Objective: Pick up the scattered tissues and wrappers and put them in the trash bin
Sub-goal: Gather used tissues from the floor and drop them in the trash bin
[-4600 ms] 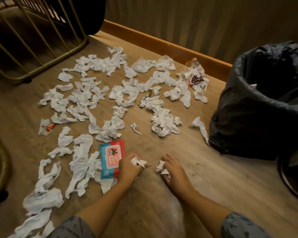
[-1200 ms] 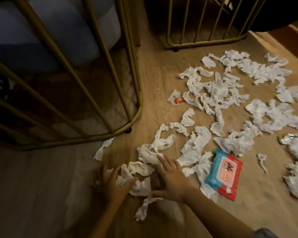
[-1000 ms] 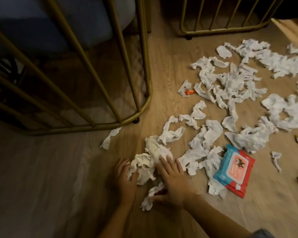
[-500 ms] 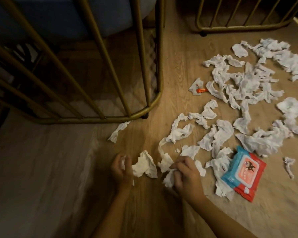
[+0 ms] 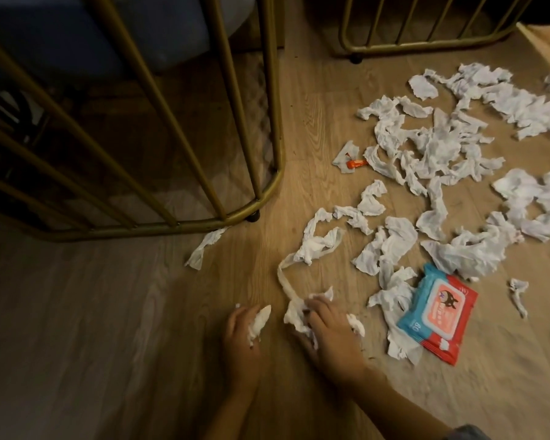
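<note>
A person's two hands reach down to a wooden floor (image 5: 172, 312) strewn with torn white tissues (image 5: 432, 154). The left hand (image 5: 242, 341) is curled around a small wad of tissue (image 5: 260, 319). The right hand (image 5: 334, 336) grips a bunch of tissue (image 5: 294, 315) against the floor, with a long twisted strip (image 5: 286, 281) trailing away from it. Just right of that hand lies a flat wipes pack (image 5: 437, 311), blue and red with a pink lid showing a dark cartoon figure; the number 80 is readable on its near corner, other print is too small. A small orange wrapper (image 5: 355, 163) lies among the tissues farther off. One stray tissue (image 5: 205, 247) touches the base of a gold metal frame (image 5: 204, 222). A second gold frame (image 5: 426, 46) stands at the far edge.
</note>
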The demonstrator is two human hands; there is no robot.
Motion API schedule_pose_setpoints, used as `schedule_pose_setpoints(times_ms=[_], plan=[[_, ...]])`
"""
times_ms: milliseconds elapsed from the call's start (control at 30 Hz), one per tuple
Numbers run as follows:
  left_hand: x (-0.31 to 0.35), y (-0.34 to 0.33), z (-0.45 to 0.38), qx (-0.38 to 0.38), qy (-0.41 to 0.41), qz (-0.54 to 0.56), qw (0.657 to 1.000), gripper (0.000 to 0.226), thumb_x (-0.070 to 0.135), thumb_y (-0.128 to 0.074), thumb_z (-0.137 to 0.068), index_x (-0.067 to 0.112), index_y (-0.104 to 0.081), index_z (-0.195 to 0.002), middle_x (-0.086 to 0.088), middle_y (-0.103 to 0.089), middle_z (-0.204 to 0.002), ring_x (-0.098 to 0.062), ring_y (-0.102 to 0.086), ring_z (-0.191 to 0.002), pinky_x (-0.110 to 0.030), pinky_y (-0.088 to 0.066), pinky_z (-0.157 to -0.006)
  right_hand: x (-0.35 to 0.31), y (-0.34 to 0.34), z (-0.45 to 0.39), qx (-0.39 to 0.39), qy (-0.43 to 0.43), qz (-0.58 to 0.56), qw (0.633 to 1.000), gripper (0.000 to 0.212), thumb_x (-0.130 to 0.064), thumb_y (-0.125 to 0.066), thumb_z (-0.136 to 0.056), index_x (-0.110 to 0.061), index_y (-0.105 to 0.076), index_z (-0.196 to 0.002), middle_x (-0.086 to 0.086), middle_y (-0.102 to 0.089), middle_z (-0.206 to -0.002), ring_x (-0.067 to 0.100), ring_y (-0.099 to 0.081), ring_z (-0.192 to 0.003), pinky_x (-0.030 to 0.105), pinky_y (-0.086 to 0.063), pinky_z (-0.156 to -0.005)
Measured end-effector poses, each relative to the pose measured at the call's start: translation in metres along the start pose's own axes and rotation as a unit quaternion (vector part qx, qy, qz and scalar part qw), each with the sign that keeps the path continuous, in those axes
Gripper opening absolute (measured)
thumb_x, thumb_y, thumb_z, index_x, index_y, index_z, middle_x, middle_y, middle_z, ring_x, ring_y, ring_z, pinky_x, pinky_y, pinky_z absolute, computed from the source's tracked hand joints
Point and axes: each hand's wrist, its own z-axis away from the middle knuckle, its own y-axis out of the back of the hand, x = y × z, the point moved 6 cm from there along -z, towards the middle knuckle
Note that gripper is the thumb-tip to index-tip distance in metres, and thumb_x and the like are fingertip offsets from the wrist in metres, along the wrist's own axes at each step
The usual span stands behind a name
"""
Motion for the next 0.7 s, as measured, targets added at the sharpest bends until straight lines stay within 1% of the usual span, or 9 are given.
schedule_pose_setpoints(times_ms=[100,167,233,333,400,467,567,633,700], plan=[[0.002,0.014,-0.02,0.046,0.024,0.089,0.995,0.053,-0.005,-0.055,-0.082,0.018,-0.053,-0.129,-0.008,-0.055,-0.131,-0.021,-0.053,-0.12,-0.036,-0.045,-0.098,-0.008,-0.007,0.014,0.014,0.062,-0.051,0.997,0.027,-0.021,-0.062,-0.085,-0.021,-0.061,-0.112,-0.002,-0.057,-0.119,0.012,-0.055,-0.106,0.032,-0.055,-0.084],[0.008,0.022,-0.043,0.053,0.031,0.124,0.99,0.048,0.006,-0.05,-0.086,0.014,-0.048,-0.133,-0.009,-0.054,-0.134,-0.022,-0.053,-0.121,-0.04,-0.047,-0.096,-0.01,0.001,0.011,0.033,0.084,-0.069,0.994,0.029,-0.021,-0.062,-0.084,-0.02,-0.061,-0.113,-0.003,-0.056,-0.11,0.008,-0.052,-0.095,0.023,-0.053,-0.074],[0.012,0.03,-0.073,0.056,0.062,0.137,0.987,0.043,0.025,-0.055,-0.09,0.017,-0.049,-0.132,-0.006,-0.056,-0.131,-0.02,-0.056,-0.117,-0.035,-0.047,-0.092,-0.011,0.021,-0.002,0.066,0.092,-0.095,0.989,0.023,-0.027,-0.057,-0.087,-0.019,-0.062,-0.108,-0.001,-0.055,-0.105,0.005,-0.049,-0.088,0.015,-0.046,-0.068],[0.01,0.043,-0.121,0.078,0.054,0.113,0.989,0.074,0.065,-0.053,-0.071,0.012,-0.057,-0.122,-0.004,-0.06,-0.121,-0.018,-0.056,-0.11,-0.03,-0.044,-0.089,-0.007,0.062,-0.03,0.137,0.07,-0.13,0.98,0.02,-0.026,-0.049,-0.087,-0.014,-0.064,-0.091,0.001,-0.054,-0.1,0.004,-0.048,-0.083,0.014,-0.042,-0.065],[0.004,0.045,-0.144,0.089,0.048,0.07,0.992,0.071,0.066,-0.047,-0.071,0.01,-0.062,-0.112,-0.011,-0.061,-0.115,-0.024,-0.054,-0.106,-0.033,-0.044,-0.088,0.006,0.079,-0.039,0.188,0.028,-0.15,0.97,0.027,-0.026,-0.043,-0.086,-0.009,-0.063,-0.083,0.003,-0.056,-0.096,0.009,-0.049,-0.082,0.019,-0.042,-0.067],[0.0,0.048,-0.156,0.132,0.043,0.038,0.99,0.058,0.062,-0.046,-0.086,0.01,-0.067,-0.097,-0.012,-0.058,-0.111,-0.024,-0.051,-0.105,-0.04,-0.047,-0.089,0.023,0.082,-0.032,0.211,-0.017,-0.16,0.964,0.03,-0.029,-0.039,-0.087,-0.011,-0.062,-0.08,0.001,-0.056,-0.093,0.008,-0.048,-0.082,0.02,-0.041,-0.07],[-0.004,0.039,-0.157,0.15,0.042,0.041,0.987,0.045,0.043,-0.046,-0.096,0.005,-0.07,-0.096,-0.013,-0.054,-0.123,-0.027,-0.052,-0.108,-0.042,-0.046,-0.09,0.041,0.06,-0.004,0.147,-0.046,-0.098,0.983,0.033,-0.048,-0.044,-0.093,-0.023,-0.064,-0.084,-0.009,-0.052,-0.094,0.003,-0.045,-0.086,0.018,-0.037,-0.07],[-0.003,0.031,-0.149,0.15,-0.003,0.015,0.989,0.04,0.04,-0.045,-0.095,0.009,-0.071,-0.093,-0.009,-0.06,-0.115,-0.027,-0.056,-0.104,-0.041,-0.047,-0.088,0.041,0.037,0.011,0.081,-0.007,-0.015,0.997,0.032,-0.057,-0.053,-0.09,-0.028,-0.066,-0.087,-0.011,-0.053,-0.095,0.006,-0.047,-0.086,0.019,-0.039,-0.069],[-0.002,0.018,-0.14,0.144,-0.004,-0.008,0.99,0.026,0.038,-0.052,-0.091,0.017,-0.068,-0.094,-0.005,-0.064,-0.108,-0.026,-0.055,-0.108,-0.047,-0.046,-0.091,0.037,0.025,0.016,0.048,0.053,0.02,0.997,0.022,-0.05,-0.058,-0.088,-0.028,-0.063,-0.088,-0.011,-0.054,-0.095,0.008,-0.052,-0.081,0.016,-0.037,-0.069]])
